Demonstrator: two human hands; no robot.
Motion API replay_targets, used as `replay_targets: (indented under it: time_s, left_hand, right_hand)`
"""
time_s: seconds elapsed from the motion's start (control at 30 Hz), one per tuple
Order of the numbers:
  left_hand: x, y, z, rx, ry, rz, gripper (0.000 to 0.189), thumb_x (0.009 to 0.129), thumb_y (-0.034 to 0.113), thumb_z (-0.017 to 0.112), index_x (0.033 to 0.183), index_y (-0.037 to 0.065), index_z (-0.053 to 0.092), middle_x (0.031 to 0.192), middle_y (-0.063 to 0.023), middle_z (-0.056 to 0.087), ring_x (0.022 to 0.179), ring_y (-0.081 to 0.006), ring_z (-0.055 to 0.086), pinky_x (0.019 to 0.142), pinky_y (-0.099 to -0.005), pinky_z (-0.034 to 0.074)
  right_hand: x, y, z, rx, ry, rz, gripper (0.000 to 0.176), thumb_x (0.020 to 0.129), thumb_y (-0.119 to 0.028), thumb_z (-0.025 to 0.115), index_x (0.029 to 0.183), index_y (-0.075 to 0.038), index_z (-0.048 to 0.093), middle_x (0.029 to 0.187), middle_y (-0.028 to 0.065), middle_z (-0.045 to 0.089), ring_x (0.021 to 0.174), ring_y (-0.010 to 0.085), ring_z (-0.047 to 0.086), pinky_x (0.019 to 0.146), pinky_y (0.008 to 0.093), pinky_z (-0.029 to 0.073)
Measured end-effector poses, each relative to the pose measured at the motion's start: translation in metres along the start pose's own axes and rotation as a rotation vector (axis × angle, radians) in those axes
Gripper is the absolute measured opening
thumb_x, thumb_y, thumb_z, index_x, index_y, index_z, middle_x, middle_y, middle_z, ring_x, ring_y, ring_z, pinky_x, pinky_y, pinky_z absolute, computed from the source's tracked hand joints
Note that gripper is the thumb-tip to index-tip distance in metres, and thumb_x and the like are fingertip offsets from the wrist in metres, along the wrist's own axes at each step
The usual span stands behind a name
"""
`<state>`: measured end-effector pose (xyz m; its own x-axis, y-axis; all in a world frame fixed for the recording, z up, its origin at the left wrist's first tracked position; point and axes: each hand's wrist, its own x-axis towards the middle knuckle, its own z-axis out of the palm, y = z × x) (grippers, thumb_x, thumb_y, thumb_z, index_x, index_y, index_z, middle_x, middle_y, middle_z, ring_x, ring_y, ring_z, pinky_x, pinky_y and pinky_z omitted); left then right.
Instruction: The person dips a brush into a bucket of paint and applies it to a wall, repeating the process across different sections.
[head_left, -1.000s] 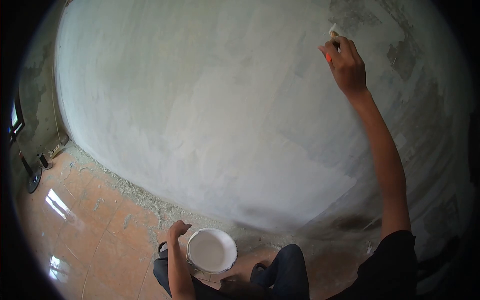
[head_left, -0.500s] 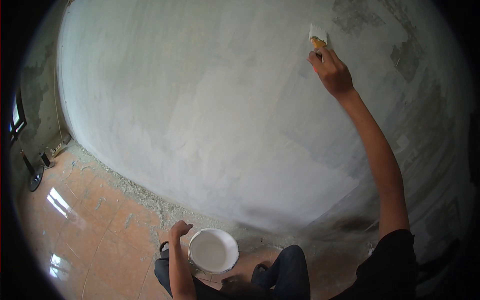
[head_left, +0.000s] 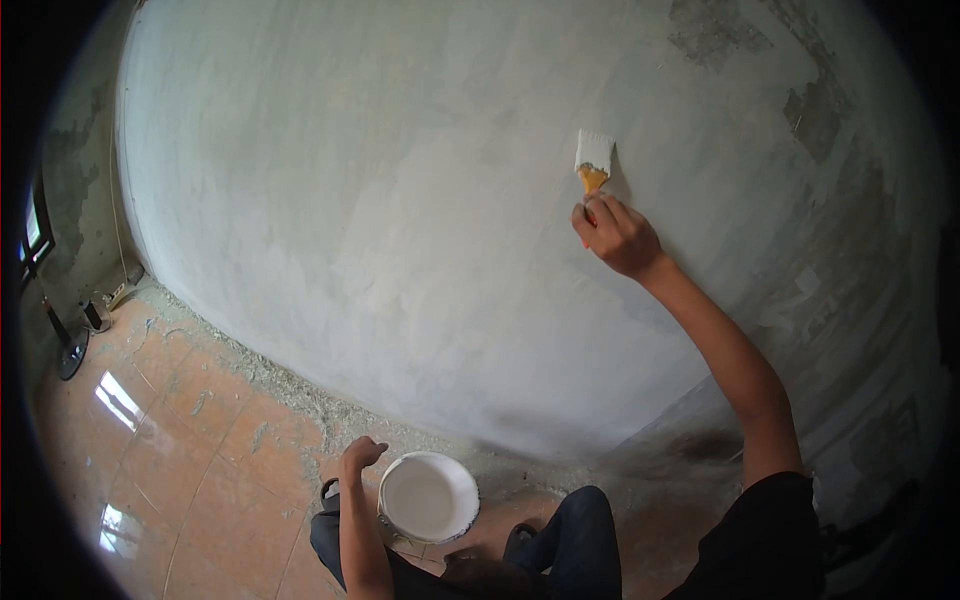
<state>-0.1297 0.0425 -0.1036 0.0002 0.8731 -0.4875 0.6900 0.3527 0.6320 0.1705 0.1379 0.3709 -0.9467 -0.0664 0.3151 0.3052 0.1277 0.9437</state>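
Observation:
My right hand point(head_left: 622, 236) is closed around the handle of a paintbrush point(head_left: 594, 158), held up at the wall point(head_left: 430, 250). White coating covers the brush's bristles, which point upward, and its orange-yellow lower part shows above my fingers. Down by my knee, my left hand point(head_left: 361, 454) is loosely curled with nothing visible in it, thumb side toward the bucket. Just right of that hand stands a white bucket point(head_left: 468, 500) on the floor, containing a pale greyish-white liquid point(head_left: 418, 502).
Scraped debris point(head_left: 290, 392) lies along the wall's foot on the orange tiled floor point(head_left: 230, 490). Darker rough patches point(head_left: 815, 120) mark the wall at right. A black round-based stand point(head_left: 72, 355) and a cord point(head_left: 115, 200) are at far left. My legs flank the bucket.
My right hand and the paintbrush have moved down and to the left across the wall. My left hand and the bucket have stayed almost where they were.

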Motion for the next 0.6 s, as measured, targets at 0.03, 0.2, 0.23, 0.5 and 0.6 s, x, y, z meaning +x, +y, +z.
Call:
replay_targets:
  time_s: [0.03,0.2,0.23,0.5,0.6]
  left_hand:
    - [-0.005,0.004,-0.003,-0.016,-0.034,-0.051,0.05,0.073,0.041,0.056,0.087,-0.006,0.061,0.091,-0.027,0.058,0.089,-0.0355,0.057,0.078,-0.0399,0.043]
    - [0.0,0.0,0.001,-0.023,-0.029,-0.051,0.05,0.072,0.041,0.057,0.087,-0.006,0.061,0.09,-0.027,0.058,0.089,-0.0357,0.057,0.078,-0.0398,0.044]
    - [-0.001,0.002,0.0,-0.023,-0.026,-0.05,0.05,0.072,0.041,0.057,0.088,-0.006,0.061,0.091,-0.0269,0.058,0.089,-0.0358,0.057,0.078,-0.0397,0.044]
    - [0.007,-0.003,0.004,-0.037,-0.024,-0.054,0.05,0.071,0.041,0.057,0.089,-0.006,0.061,0.092,-0.0271,0.058,0.09,-0.0363,0.057,0.079,-0.0402,0.043]
    - [0.021,-0.014,0.015,-0.001,0.011,-0.008,0.047,0.073,0.041,0.056,0.075,-0.005,0.059,0.072,-0.0202,0.056,0.069,-0.0295,0.055,0.064,-0.038,0.043]
  right_hand:
    - [-0.003,-0.008,-0.001,0.023,-0.012,-0.004,0.004,0.068,-0.003,0.056,0.068,-0.003,0.052,0.069,0.0076,0.052,0.07,0.0166,0.057,0.055,0.0206,0.049]
    - [-0.017,-0.051,-0.008,0.15,-0.076,-0.028,0.004,0.069,-0.003,0.055,0.067,-0.002,0.053,0.07,0.0098,0.055,0.071,0.018,0.057,0.056,0.0214,0.05]
    - [-0.022,-0.063,-0.01,0.165,-0.093,-0.056,0.004,0.069,-0.002,0.056,0.068,-0.002,0.052,0.07,0.0088,0.054,0.071,0.0174,0.057,0.057,0.0216,0.05]
    - [-0.024,-0.054,-0.038,0.228,-0.127,0.03,0.004,0.07,-0.003,0.056,0.071,-0.001,0.053,0.072,0.0088,0.054,0.07,0.0178,0.057,0.06,0.0216,0.051]
    - [-0.003,0.004,-0.045,0.126,-0.041,0.101,0.006,0.072,-0.003,0.058,0.077,-0.001,0.056,0.073,0.0083,0.053,0.071,0.0182,0.058,0.061,0.0253,0.051]
